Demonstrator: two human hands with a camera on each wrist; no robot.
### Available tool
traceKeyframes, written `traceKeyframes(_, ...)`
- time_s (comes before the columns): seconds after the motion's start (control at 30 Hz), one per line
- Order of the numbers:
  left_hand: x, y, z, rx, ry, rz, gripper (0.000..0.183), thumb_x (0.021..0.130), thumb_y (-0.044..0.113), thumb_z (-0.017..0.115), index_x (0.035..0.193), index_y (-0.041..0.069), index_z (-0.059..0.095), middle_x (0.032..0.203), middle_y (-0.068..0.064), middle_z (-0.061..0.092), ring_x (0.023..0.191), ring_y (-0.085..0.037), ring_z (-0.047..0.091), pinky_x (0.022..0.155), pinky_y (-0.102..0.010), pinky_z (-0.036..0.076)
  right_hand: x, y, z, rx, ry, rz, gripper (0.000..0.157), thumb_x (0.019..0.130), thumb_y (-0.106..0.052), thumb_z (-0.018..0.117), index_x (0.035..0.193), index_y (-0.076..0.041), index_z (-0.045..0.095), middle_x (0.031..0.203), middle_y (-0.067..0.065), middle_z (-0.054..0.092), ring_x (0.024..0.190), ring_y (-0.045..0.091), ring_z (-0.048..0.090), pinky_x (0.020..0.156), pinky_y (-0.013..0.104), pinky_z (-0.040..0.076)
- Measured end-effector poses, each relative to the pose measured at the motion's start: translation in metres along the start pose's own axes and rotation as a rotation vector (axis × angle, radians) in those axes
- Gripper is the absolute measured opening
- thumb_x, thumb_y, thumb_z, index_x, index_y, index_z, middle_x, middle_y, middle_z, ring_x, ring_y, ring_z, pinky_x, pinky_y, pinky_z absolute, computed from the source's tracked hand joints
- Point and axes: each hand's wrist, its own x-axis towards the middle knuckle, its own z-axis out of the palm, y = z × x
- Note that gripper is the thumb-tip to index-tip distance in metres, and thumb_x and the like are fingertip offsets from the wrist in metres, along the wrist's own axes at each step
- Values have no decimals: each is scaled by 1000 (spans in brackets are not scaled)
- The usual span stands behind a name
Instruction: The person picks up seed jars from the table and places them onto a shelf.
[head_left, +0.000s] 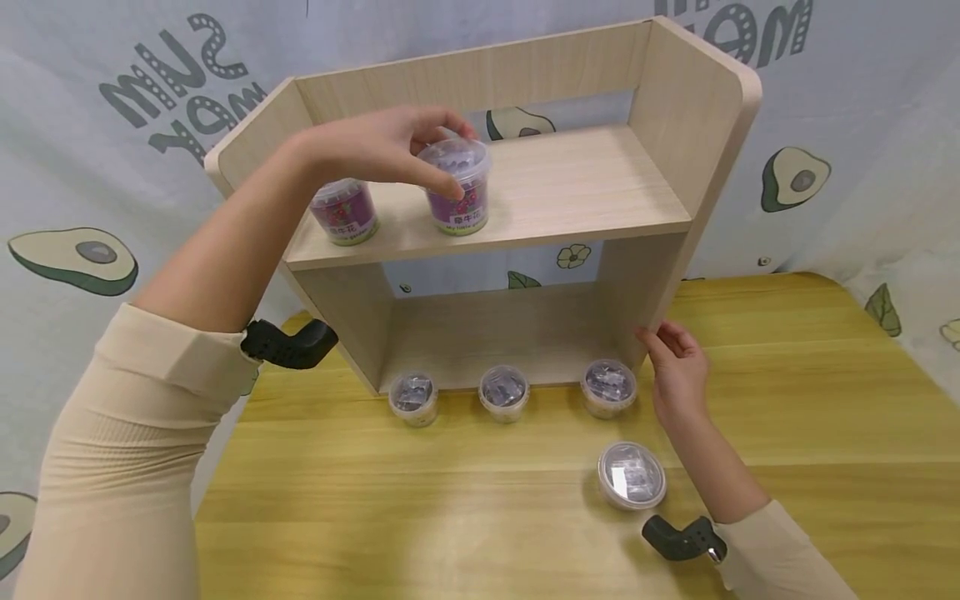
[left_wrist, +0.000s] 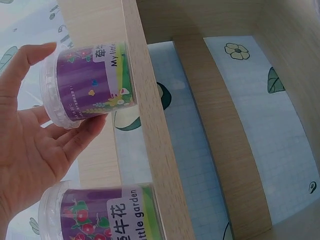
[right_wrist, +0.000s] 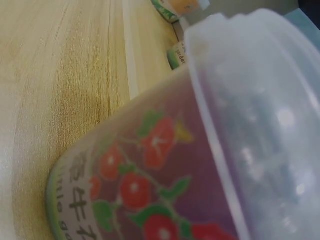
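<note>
My left hand [head_left: 390, 150] grips a clear-lidded plastic tub [head_left: 467, 200] with a purple flower label, thumb on one side and fingers on the other. The tub stands upright at the front edge of the upper board of a light wooden shelf [head_left: 555, 187]. A matching purple tub [head_left: 347, 215] sits to its left, partly behind my wrist. Low on the shelf's right side panel, my right hand [head_left: 681, 371] pinches the front edge. On the table near my right wrist stands another lidded tub [head_left: 632, 477]; its purple label [right_wrist: 165, 175] fills the right wrist view.
Three lidded tubs stand in a row along the shelf's bottom front: a left one [head_left: 414, 400], a middle one [head_left: 504, 393] and a right one [head_left: 608, 389]. The shelf is on a yellow wooden table [head_left: 390, 517]. A printed cloth [head_left: 60, 183] hangs behind.
</note>
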Motion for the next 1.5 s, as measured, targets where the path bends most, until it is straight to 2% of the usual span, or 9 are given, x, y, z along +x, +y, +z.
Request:
traceKeyframes(0.17,1,-1,1,8,5,0,74,79,47,67,140,23,32,144,-5,35,126,-19,40,105,-41,31,0,1,-1,-7,3,-2,20,75,8,70,81,-10,64,87,-2,63,91,10,57,77,12,49)
traceKeyframes(0.3,2,-1,0,-10,24,24,72,80,45,66,141,23,33,145,-5,35,128,-20,38,106,-41,31,0,1,-1,-11,4,7,20,75,7,70,81,-11,64,88,-2,63,92,10,56,76,12,48)
traceKeyframes(0.47,-1,1,-3,-38,113,73,67,82,38,66,139,18,38,141,-4,42,127,-19,41,105,-39,34,0,1,-1,-22,-3,10,19,76,6,70,83,-11,63,90,-1,61,93,10,55,78,12,48)
traceKeyframes(0.6,-3,4,-5,-38,205,104,62,83,35,66,137,16,42,137,-4,47,121,-17,46,103,-38,37,0,-1,-1,-37,-13,24,19,76,4,70,86,-11,62,94,-1,60,96,10,54,90,17,45)
traceKeyframes(0.73,-3,7,-6,-28,245,116,60,83,35,66,136,18,43,135,-2,48,119,-15,48,102,-36,38,-1,-2,-1,-44,-20,35,19,77,2,71,88,-11,62,97,-1,58,98,10,53,98,21,41)
traceKeyframes(0.97,-4,8,-6,-34,306,162,56,84,31,65,134,15,46,132,-5,51,116,-17,49,102,-32,37,-1,-1,0,-39,-9,15,18,77,4,70,84,-10,62,93,-1,59,95,11,54,80,13,48)
traceKeyframes(1.2,-5,9,-6,-46,363,217,54,84,27,67,132,11,48,128,-6,53,115,-17,49,103,-29,37,1,0,-1,-7,-1,3,19,76,7,70,81,-10,62,90,0,60,93,11,55,77,12,48)
traceKeyframes(1.33,-7,12,-4,-113,379,252,55,83,23,68,132,11,48,128,-6,53,115,-17,49,102,-28,38,1,0,-1,-9,1,1,19,76,7,70,81,-10,62,90,0,60,94,11,55,76,12,49)
traceKeyframes(1.5,-20,25,5,-278,402,379,51,80,14,70,128,9,52,123,-5,56,112,-17,51,101,-28,39,2,0,-1,-11,-1,0,18,77,7,69,81,-10,62,89,-1,61,92,10,55,77,12,49)
